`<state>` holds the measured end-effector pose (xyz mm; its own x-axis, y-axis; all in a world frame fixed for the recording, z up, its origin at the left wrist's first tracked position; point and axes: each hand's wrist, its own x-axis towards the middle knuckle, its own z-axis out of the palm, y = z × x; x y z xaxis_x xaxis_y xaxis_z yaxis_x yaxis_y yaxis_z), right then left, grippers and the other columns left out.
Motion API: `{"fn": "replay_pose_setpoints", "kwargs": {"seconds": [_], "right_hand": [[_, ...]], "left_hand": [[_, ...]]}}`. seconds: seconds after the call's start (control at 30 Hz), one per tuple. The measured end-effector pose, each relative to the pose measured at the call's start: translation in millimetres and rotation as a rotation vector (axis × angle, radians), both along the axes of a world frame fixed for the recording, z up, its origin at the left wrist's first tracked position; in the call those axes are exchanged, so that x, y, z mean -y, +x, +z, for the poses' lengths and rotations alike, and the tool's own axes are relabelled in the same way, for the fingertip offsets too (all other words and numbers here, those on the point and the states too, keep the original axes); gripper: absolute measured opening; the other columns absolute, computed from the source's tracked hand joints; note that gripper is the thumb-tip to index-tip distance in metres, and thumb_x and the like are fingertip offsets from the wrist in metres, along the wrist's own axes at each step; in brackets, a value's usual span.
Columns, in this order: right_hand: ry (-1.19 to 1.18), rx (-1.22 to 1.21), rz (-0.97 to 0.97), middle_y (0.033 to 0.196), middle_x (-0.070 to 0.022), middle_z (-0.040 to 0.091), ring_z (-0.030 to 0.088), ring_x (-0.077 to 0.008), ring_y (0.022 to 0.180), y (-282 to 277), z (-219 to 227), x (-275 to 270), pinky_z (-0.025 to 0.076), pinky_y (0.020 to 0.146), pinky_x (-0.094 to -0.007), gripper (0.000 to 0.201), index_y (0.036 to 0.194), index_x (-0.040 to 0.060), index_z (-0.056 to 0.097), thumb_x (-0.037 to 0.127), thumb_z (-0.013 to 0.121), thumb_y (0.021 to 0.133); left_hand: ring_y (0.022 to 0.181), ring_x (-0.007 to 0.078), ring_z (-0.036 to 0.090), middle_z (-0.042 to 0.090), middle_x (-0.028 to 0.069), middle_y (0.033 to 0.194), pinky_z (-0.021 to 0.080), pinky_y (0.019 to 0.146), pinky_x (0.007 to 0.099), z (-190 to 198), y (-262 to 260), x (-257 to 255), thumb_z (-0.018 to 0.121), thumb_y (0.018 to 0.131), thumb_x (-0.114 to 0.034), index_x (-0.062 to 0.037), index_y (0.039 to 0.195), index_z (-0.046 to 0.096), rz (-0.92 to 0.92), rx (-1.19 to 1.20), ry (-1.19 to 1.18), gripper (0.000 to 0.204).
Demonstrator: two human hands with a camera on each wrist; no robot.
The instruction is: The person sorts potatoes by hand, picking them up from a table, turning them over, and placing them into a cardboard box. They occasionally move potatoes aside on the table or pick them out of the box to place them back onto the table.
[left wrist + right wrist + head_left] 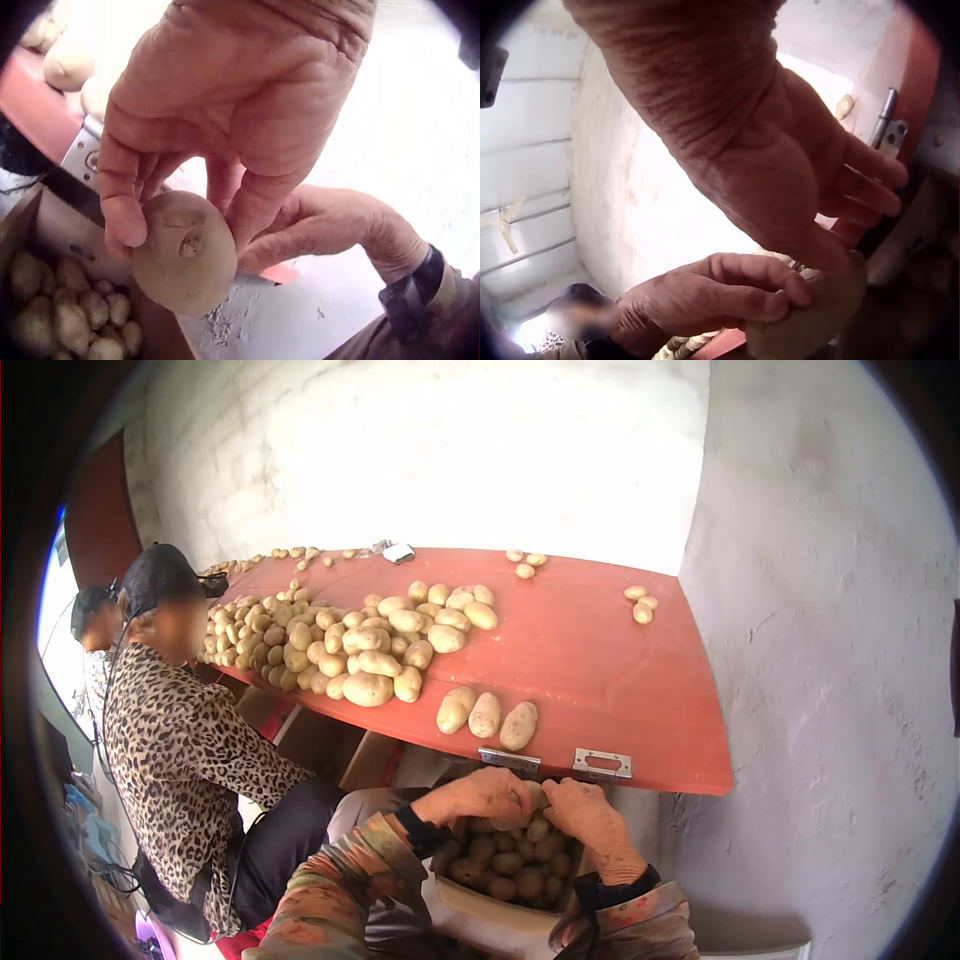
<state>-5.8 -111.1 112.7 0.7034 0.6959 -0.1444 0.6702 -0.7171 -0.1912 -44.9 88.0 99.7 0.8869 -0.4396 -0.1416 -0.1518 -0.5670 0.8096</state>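
Over a box (485,905) of potatoes, my left hand (482,796) and right hand (590,820) both hold one potato (532,797). In the left wrist view, the left hand (232,97) grips this potato (187,255) between thumb and fingers; a marked spot shows on its end. The right hand (322,225) is behind it, its fingers partly hidden. From the right wrist view, the right hand (772,157) has its thumb against the potato (810,319), other fingers loosely bent, while the left hand (705,292) pinches the opposite side.
A red board (600,650) bears a large potato pile (350,640), with three potatoes (485,715) near its front edge and small groups farther back. Metal hinges (603,763) sit on that edge. A person in a leopard-print top (170,730) sits at the left, another person beyond.
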Motion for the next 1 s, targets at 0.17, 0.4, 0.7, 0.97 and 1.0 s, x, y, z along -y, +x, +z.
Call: {"fn": "replay_pose_setpoints", "kwargs": {"seconds": [0.17,0.4,0.7,0.97,1.0], "right_hand": [[0.010,0.028,-0.056,0.097,-0.0173,0.062,0.061,-0.0352,0.097,3.1,1.4,7.5,0.049,0.083,-0.0449,0.031,0.104,0.0052,0.056,0.024,0.065,0.081],[-0.042,-0.035,-0.033,0.097,-0.0160,0.063,0.061,-0.0338,0.097,6.4,-8.4,4.8,0.049,0.083,-0.0442,0.029,0.102,0.0045,0.057,0.023,0.065,0.081],[0.047,-0.025,-0.029,0.092,-0.0153,0.065,0.062,-0.0336,0.092,23.3,-30.6,-4.6,0.050,0.079,-0.0443,0.021,0.094,0.0036,0.059,0.019,0.062,0.080],[0.123,0.012,0.026,0.084,-0.0144,0.064,0.063,-0.0318,0.085,30.3,-51.9,-12.0,0.051,0.074,-0.0449,0.016,0.092,0.0052,0.060,0.014,0.061,0.078],[0.129,0.031,0.022,0.083,-0.0142,0.064,0.063,-0.0319,0.085,31.1,-53.6,-12.6,0.051,0.074,-0.0446,0.016,0.091,0.0054,0.059,0.013,0.061,0.077]], "left_hand": [[0.076,0.0072,0.057,0.065,-0.0002,0.079,0.045,0.071,0.0242,60.3,-8.6,-21.7,0.062,0.078,-0.013,-0.0034,0.088,0.069,0.061,-0.036,-0.021,0.015],[0.076,0.0059,0.057,0.065,-0.0028,0.079,0.047,0.070,0.0220,45.0,54.2,-100.3,0.061,0.082,-0.005,-0.0050,0.086,0.070,0.149,0.214,-0.433,0.010],[0.067,0.0069,0.056,0.063,0.0011,0.079,0.043,0.053,0.0225,-6.7,139.7,-155.7,0.060,0.083,-0.002,-0.0076,0.094,0.066,0.698,0.234,-0.310,0.014],[0.064,0.0103,0.055,0.062,0.0002,0.074,0.045,0.051,0.0253,-20.6,160.9,-165.1,0.063,0.080,-0.006,-0.0107,0.088,0.070,0.848,0.135,-0.246,0.012],[0.074,0.0078,0.056,0.062,-0.0028,0.087,0.044,0.057,0.0227,-16.7,160.5,-164.2,0.060,0.083,-0.007,-0.0120,0.096,0.067,0.837,0.064,-0.192,0.016]]}}
